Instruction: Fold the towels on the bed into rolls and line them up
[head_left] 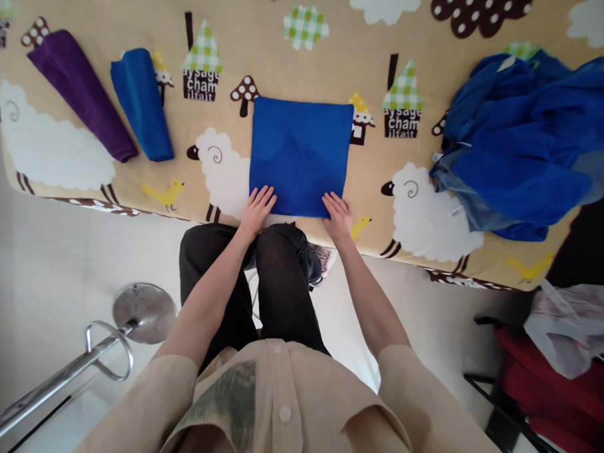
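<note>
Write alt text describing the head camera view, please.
A person's left hand and right hand rest at the near corners of a flat blue cloth on a sheep-print cover. A purple cloth roll and a blue cloth roll lie to the left, a crumpled blue cloth heap to the right.

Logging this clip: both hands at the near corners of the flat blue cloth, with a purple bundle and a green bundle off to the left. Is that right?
Not quite: in the head view the second bundle is blue, like the flat cloth, not green. The rest stands.
</note>
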Available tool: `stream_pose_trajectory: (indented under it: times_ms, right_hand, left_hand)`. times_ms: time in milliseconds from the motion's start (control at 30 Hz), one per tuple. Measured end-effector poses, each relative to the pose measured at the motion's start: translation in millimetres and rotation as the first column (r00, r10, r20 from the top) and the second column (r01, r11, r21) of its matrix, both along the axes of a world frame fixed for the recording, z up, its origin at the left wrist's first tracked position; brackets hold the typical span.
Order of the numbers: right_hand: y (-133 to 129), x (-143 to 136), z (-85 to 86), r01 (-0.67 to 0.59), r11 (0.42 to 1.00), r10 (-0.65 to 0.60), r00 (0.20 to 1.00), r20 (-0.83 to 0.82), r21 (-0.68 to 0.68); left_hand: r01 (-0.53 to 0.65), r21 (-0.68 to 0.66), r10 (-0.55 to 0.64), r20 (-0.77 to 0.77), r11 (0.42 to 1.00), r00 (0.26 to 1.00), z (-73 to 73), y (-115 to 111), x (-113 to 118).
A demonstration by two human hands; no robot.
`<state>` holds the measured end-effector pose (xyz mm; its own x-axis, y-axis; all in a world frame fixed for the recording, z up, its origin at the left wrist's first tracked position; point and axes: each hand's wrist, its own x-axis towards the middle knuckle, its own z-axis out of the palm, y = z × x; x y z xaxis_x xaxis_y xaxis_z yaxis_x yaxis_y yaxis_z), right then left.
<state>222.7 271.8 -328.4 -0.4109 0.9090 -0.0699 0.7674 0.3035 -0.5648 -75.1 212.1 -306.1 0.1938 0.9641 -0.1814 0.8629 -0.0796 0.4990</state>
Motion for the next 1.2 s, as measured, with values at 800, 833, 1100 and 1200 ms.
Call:
stream_pose_trajectory:
  times_ms: [800,833,1100,1200]
  right_hand:
    - [-13.0,24.8,4.5,0.430,0.808,-0.563,0.765,-0.313,-0.403]
    - [-14.8,26.2,3.8,0.447,0.803,-0.572,0.764,-0.300,-0.394]
    - [-21.5,24.0,8.2,0.495,0.812,-0.575,0.770,-0.277,-0.309]
    - [-22.5,16.8,11.0,0.550,0.791,-0.607,0.762,-0.225,-0.269]
  left_hand:
    - [-0.703,-0.242,0.727,0.410,0.669,0.551,-5.4,-16.1,-27.9]
    - [-0.703,-0.226,0.723,0.392,0.675,0.568,-7.3,-18.0,-28.3]
    - [-0.700,-0.207,0.721,0.339,0.684,0.605,-22.1,-24.7,-30.5]
    - [-0.723,-0.238,0.752,0.346,0.649,0.561,-21.5,-22.6,-29.3]
